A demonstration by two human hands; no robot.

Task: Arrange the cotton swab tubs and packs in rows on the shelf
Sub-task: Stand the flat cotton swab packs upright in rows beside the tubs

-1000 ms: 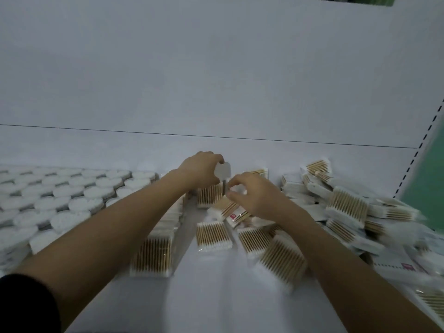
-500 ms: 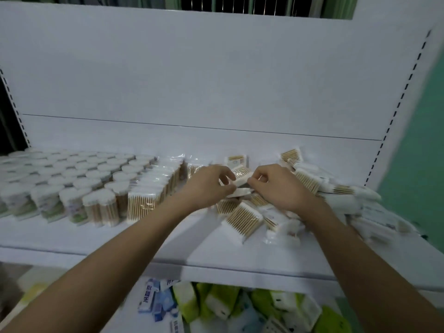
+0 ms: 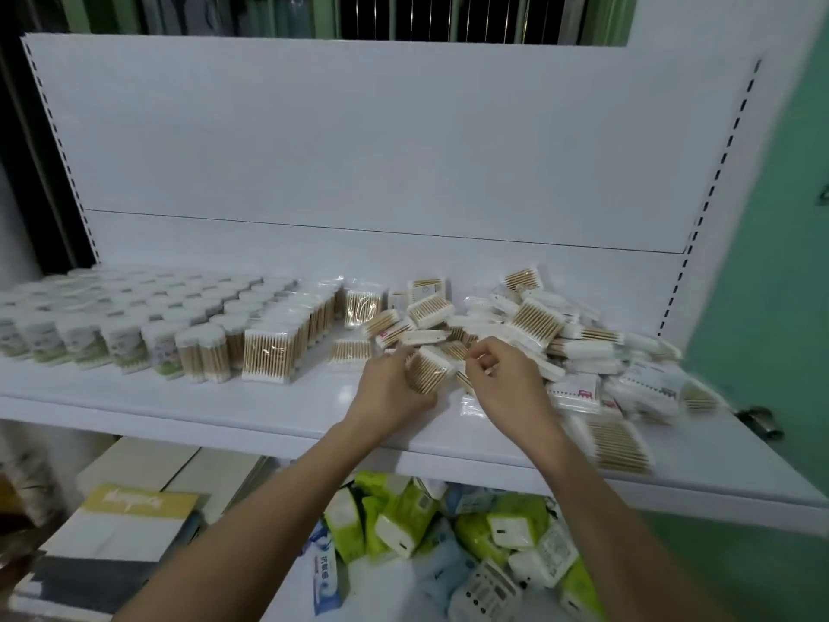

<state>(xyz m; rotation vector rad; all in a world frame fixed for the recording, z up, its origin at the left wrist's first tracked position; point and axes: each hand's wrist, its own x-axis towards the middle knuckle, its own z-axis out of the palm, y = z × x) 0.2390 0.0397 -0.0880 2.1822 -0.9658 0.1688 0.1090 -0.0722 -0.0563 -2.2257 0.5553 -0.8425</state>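
Note:
Round cotton swab tubs (image 3: 134, 316) stand in rows on the left of the white shelf (image 3: 251, 406). Beside them, flat swab packs (image 3: 287, 338) stand upright in rows. A loose heap of swab packs (image 3: 556, 338) covers the shelf's right half. My left hand (image 3: 392, 388) grips one swab pack (image 3: 428, 370) just above the shelf's front middle. My right hand (image 3: 504, 379) is right beside it, fingers curled and pinching at that pack's right end; what they pinch is hard to make out.
A white back panel (image 3: 381, 150) rises behind the shelf. One pack (image 3: 619, 444) lies near the front edge at the right. Below the shelf lie green and white tissue packs (image 3: 448, 531) and flat boxes (image 3: 134, 509). A green wall (image 3: 771, 307) borders the right.
My head has pulled back, so the whole shelf and the lower level show. Both hands have come toward the shelf's front, and my left hand now holds a swab pack.

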